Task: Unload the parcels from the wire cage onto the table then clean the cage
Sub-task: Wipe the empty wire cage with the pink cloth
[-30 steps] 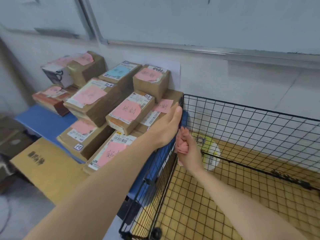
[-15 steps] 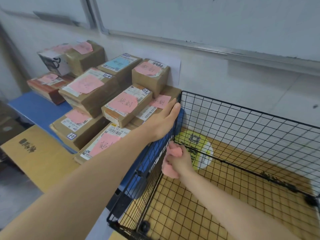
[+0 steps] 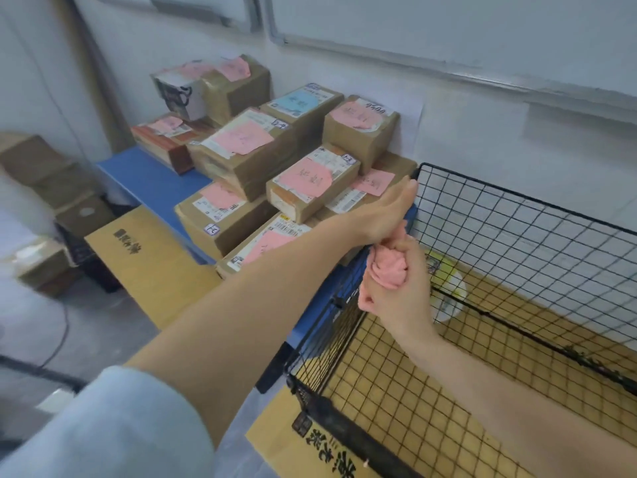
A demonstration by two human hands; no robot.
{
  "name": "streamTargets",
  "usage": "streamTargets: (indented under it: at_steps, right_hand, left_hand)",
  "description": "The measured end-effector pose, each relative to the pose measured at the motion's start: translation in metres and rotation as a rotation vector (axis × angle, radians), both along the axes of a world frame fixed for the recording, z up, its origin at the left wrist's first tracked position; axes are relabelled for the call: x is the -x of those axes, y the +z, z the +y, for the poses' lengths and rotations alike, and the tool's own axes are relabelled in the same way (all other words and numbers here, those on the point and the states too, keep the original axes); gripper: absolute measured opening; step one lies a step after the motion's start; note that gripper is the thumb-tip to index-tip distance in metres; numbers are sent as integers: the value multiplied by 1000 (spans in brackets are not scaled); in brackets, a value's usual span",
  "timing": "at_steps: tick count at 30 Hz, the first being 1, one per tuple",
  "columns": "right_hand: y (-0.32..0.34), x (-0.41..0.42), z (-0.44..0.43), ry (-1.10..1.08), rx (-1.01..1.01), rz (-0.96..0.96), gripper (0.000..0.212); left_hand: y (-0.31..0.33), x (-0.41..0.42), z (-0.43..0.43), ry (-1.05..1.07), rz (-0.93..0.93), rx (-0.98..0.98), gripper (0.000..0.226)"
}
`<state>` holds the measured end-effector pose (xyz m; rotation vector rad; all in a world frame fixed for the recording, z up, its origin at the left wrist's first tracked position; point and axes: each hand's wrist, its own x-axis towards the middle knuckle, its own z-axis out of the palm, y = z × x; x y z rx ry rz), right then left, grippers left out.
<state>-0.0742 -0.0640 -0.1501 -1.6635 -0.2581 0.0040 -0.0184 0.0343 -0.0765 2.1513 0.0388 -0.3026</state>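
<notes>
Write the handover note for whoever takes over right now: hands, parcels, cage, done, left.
Left hand: fingers straight, on the cage at its left top corner.
Right hand: grips a pink cloth inside, against the left wall.
Parcels: stacked on the blue table; none seen in the cage.
Done: unloading. Left: wiping the cage; progress cannot be told.

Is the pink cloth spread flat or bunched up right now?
Bunched up: the right hand grips the pink cloth as a crumpled wad beside the wire cage side panel.
</notes>
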Motion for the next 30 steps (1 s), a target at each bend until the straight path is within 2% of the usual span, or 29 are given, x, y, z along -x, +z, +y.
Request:
streamTargets:
  at_steps: [3,6,11,14,17,21,25,30]
  right_hand:
    - [-16,1,4,6,62,-33,60]
    - [-41,2,5,30,75,22,58]
    - [-91,12,3,87,222,259,50]
    - [-115,30,4,158,323,486,46]
    - [-122,40,6,158,314,599,48]
    - [-111,37,6,103,177,739,53]
    - [-84,37,3,85,56,699,55]
    - [-42,42,-2,113,-25,508,57]
  left_hand:
    - [-10,-4,4,-14,3,-103,59]
    - [-7,-7,3,-36,9,-205,60]
    - [-5,-6,4,-34,28,-266,59]
    - [-5,-6,3,-40,6,-255,57]
    - [-4,-5,1,-51,-21,-256,56]
    - [-4,-5,1,-62,-30,-242,56]
    - [-6,-6,1,-64,-38,-259,59]
    - [-3,-1,-1,-57,-44,-262,60]
